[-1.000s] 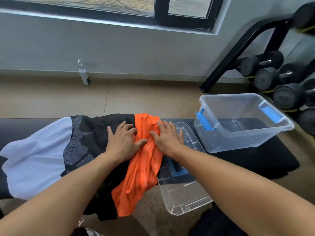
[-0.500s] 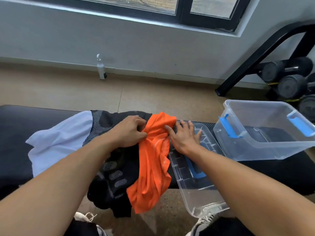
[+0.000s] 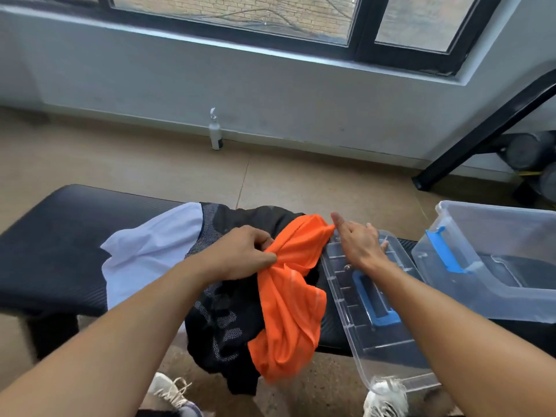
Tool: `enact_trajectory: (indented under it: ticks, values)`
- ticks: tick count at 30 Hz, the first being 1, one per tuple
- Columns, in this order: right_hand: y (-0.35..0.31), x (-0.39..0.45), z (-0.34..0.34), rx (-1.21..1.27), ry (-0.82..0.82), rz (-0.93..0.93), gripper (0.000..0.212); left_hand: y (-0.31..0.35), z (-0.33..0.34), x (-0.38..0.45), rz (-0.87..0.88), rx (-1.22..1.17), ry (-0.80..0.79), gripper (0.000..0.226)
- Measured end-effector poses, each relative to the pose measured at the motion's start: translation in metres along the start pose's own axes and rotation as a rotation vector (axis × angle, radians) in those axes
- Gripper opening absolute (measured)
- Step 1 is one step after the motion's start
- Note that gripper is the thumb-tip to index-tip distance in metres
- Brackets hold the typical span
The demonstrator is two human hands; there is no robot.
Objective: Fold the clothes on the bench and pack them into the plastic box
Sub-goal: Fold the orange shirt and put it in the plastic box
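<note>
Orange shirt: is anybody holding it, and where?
Yes. The left hand pinches the orange shirt at a bunched fold near its middle; the right hand holds nothing.

Clothes pile [image 3: 240, 296] lies mid-bench [image 3: 54, 251], overhanging its near edge. Box lid [image 3: 388, 326] rests just right of pile; plastic box [image 3: 496, 266] right of lid. Spray bottle [image 3: 215, 132] on floor behind bench, against wall.

This looks like a small gym or workout room. A padded black bench [image 3: 54, 251] stands on a tan tiled floor [image 3: 150, 176], and at the right a slanted black metal rack [image 3: 487, 127] holds dark dumbbells [image 3: 525, 150]. A grey wall [image 3: 210, 76] runs under a black-framed window [image 3: 361, 28], with a white spray bottle [image 3: 215, 130] at its foot.
</note>
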State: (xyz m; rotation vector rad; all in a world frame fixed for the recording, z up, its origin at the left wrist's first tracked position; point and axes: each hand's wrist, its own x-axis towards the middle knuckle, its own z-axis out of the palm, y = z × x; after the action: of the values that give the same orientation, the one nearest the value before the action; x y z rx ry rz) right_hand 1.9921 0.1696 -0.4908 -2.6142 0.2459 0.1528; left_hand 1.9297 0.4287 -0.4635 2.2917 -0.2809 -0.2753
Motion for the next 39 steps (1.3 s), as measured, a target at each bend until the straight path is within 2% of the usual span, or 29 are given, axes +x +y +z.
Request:
enact_trajectory:
  ticks: [3,7,9,11,13,15,18,20,22,25,27,29,31,33,34,35,37,39]
  values:
    - [-0.009,0.002,0.000,-0.004,0.104,-0.078,0.079,0.002,0.007,0.001,0.024,0.113,0.010,0.024]
    - [-0.016,-0.004,0.005,0.000,0.065,-0.164,0.061,0.006,0.022,0.010,0.116,0.215,0.045,0.062]
    - [-0.013,-0.007,0.009,-0.008,-0.002,-0.222,0.047,0.006,0.026,0.016,0.171,0.207,0.063,0.060]
    - [-0.012,-0.008,0.012,0.052,-0.059,-0.299,0.023,0.003,0.026,0.022,0.194,0.232,0.059,0.047]
    - [-0.016,-0.008,0.012,0.143,-0.064,-0.356,0.015,0.001,0.024,0.027,0.191,0.195,0.078,0.037]
    - [-0.029,-0.014,0.005,0.332,-0.102,-0.379,0.011,0.000,0.022,0.029,0.156,0.174,0.125,0.035]
    - [-0.057,-0.033,-0.017,0.976,-0.300,-0.364,0.006,-0.007,0.020,0.032,0.020,0.249,0.112,0.051]
    - [-0.072,-0.049,-0.043,1.367,-0.452,-0.327,0.029,-0.018,0.018,0.035,-0.100,0.267,0.067,0.068]
    - [-0.077,-0.057,-0.067,1.579,-0.516,-0.309,0.038,-0.030,0.016,0.038,-0.164,0.277,0.069,0.078]
    - [-0.071,-0.056,-0.097,1.685,-0.462,-0.220,0.027,-0.036,0.008,0.038,-0.187,0.272,0.122,0.084]
    - [-0.062,-0.052,-0.105,1.539,-0.413,-0.144,0.023,-0.035,0.000,0.036,-0.202,0.292,0.159,0.080]
    - [-0.051,-0.048,-0.103,1.248,-0.403,-0.044,0.027,-0.033,-0.009,0.035,-0.240,0.303,0.204,0.075]
    - [-0.041,-0.045,-0.093,0.771,-0.364,-0.040,0.030,-0.033,-0.016,0.033,-0.287,0.301,0.216,0.072]
    - [-0.025,-0.038,-0.080,0.153,-0.337,-0.125,0.052,-0.033,-0.020,0.033,-0.322,0.331,0.218,0.069]
    - [-0.019,-0.036,-0.073,-0.084,-0.341,-0.135,0.065,-0.033,-0.021,0.033,-0.327,0.354,0.227,0.068]
    - [-0.016,-0.035,-0.069,-0.230,-0.352,-0.137,0.066,-0.033,-0.022,0.034,-0.329,0.380,0.245,0.067]
    - [-0.012,-0.035,-0.062,-0.422,-0.334,-0.160,0.049,-0.035,-0.025,0.033,-0.347,0.441,0.277,0.064]
    - [-0.016,-0.035,-0.061,-0.509,-0.225,-0.183,0.032,-0.041,-0.028,0.031,-0.355,0.530,0.288,0.063]
